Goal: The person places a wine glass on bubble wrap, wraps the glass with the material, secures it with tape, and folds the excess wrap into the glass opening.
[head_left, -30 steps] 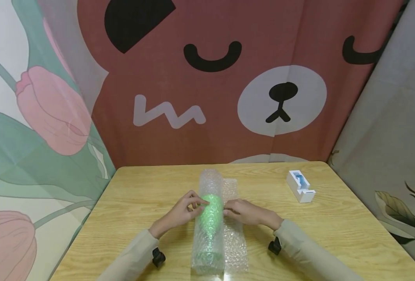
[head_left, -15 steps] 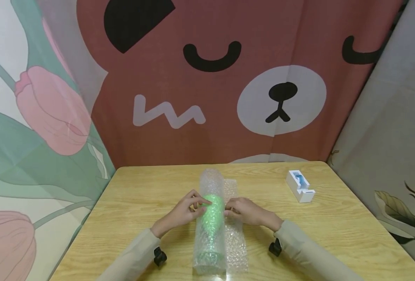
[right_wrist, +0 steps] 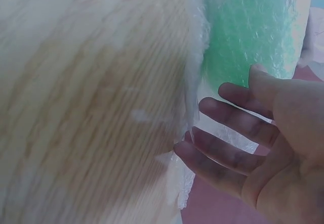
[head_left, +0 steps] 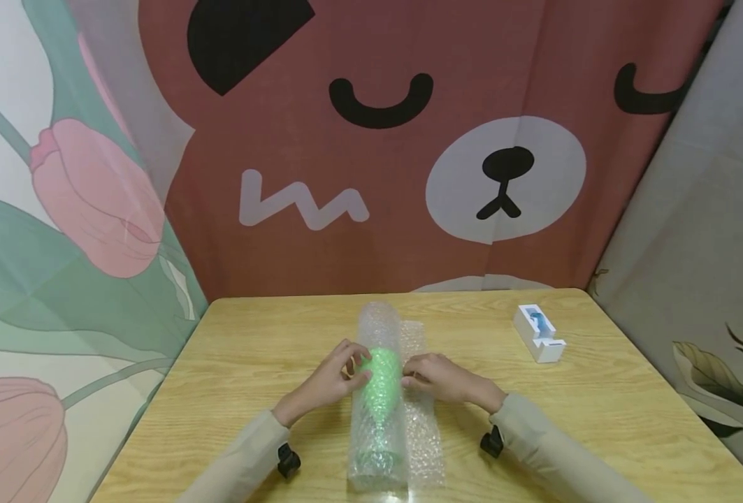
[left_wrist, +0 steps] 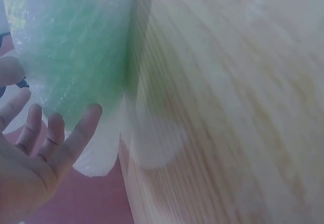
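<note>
A bubble-wrap roll [head_left: 377,447] lies lengthwise on the table, around a green object [head_left: 382,377] that is wide above and narrows to a stem. The wrap blurs its exact kind. At the roll's left side my left hand [head_left: 331,377] rests its fingertips on the wrap; the left wrist view shows those fingers [left_wrist: 83,133] spread and loosely bent. From the right, my right hand [head_left: 440,379] reaches to the roll's edge over the flat loose end of the wrap [head_left: 424,440]. In the right wrist view its fingers [right_wrist: 230,115] extend loosely against the wrap, without a pinch.
A white tape dispenser [head_left: 537,335] with blue tape stands at the back right of the wooden table [head_left: 270,328]. Behind the table hangs a bear-patterned cloth [head_left: 321,258], with printed cloths at both sides.
My left fingertips have drawn back from the roll's top to its left side. The roll has shifted slightly right. My right hand stays nearly in place.
</note>
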### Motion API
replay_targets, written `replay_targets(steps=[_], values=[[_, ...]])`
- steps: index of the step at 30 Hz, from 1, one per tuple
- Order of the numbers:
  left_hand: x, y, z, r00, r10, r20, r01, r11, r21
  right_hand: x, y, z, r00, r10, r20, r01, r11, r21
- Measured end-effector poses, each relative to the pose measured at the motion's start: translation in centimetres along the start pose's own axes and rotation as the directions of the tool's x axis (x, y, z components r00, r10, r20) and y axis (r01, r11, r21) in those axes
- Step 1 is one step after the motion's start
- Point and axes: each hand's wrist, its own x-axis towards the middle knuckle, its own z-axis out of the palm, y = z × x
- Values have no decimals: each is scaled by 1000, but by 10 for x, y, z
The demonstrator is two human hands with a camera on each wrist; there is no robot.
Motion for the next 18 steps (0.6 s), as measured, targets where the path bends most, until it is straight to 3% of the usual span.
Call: replay_targets(steps=[5,12,18], values=[[0,0,-1,999,-40,2,40,999,0,2,-2,1,1000,-28,-11,28,1000,5],[-2,-2,0,999,-26,-20,26,1000,8,4,-1,6,998,-48,-33,49,999,12],[-2,-3,-1,998,-57,-21,58,998,30,7,0,8,998,-42,-55,43,999,8]])
